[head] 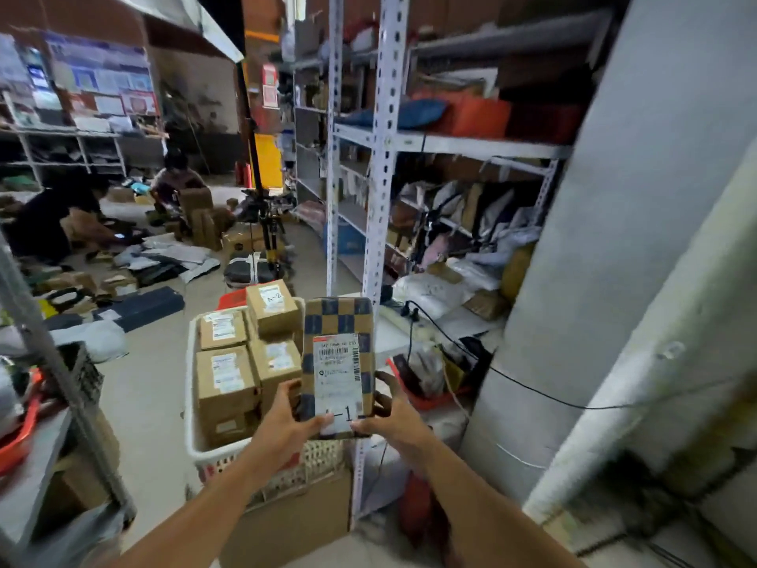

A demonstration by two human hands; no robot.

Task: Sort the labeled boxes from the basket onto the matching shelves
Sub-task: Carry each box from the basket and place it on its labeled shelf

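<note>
Reading the label on a checkered box [338,364]

Left hand [286,424] and right hand [393,416] pinch its lower corners, label tilted upward for reading; basket [192,440] sits just beyond the left hand.

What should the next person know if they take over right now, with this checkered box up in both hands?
Left hand and right hand both grip the lower end of the checkered box, held up above the basket. Its label ends in "-1"; the left thumb hides the first character.
In the basket: at least four brown boxes; the top one reads A-2.
Done: one box lifted out and read.
Left: shelve this box on its matching shelf, perhaps on the rack to the right, whose shelf marks are not readable, then sort the rest.
</note>
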